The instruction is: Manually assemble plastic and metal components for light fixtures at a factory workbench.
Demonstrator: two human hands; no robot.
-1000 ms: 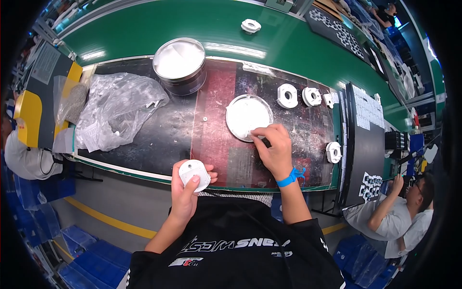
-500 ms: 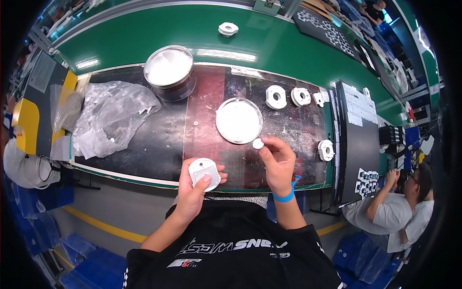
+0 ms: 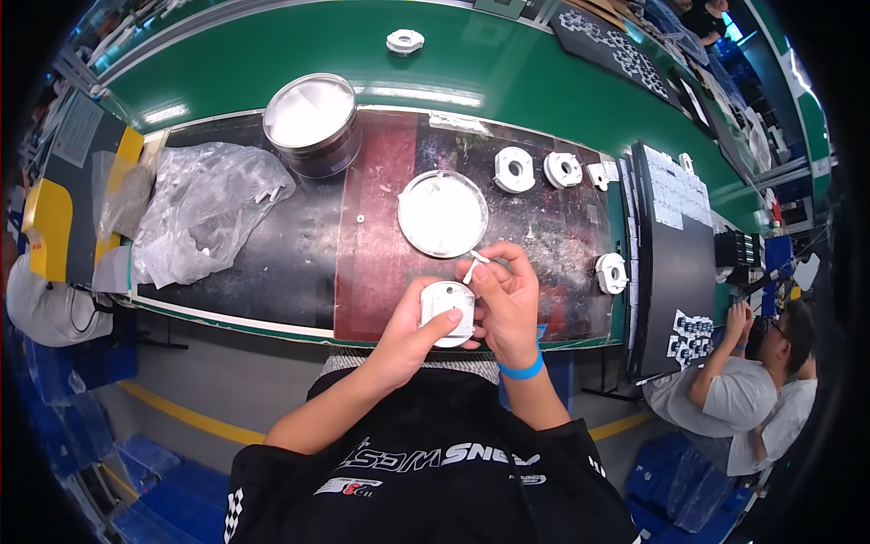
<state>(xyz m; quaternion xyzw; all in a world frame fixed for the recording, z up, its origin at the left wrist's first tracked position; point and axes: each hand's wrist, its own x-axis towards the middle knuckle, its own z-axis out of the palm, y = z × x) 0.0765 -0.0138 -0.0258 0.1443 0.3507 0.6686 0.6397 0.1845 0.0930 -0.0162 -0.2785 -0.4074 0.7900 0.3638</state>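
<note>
My left hand (image 3: 406, 328) is closed round a white rounded plastic housing (image 3: 444, 315), the thumb lying across its face. At its right edge, my right hand (image 3: 513, 308) pinches a small white plastic piece (image 3: 473, 264) between thumb and fingers. That piece is tilted and shows a thin stem-like part; finer detail is too small to make out. Just beyond the hands sits a round shallow dish (image 3: 401, 225) with white contents. Whether the small piece touches the housing I cannot tell.
Several white ring-shaped parts (image 3: 515, 170) stand at the right of the bench. A large tin (image 3: 328, 160) and a clear plastic bag (image 3: 195, 195) are at the left. Black boards (image 3: 678, 272) border the right side, where another person (image 3: 725, 385) sits.
My left hand has moved right with the housing, and my right hand has come slightly left and down, so both now meet. The small white piece has turned from face-on to tilted.
</note>
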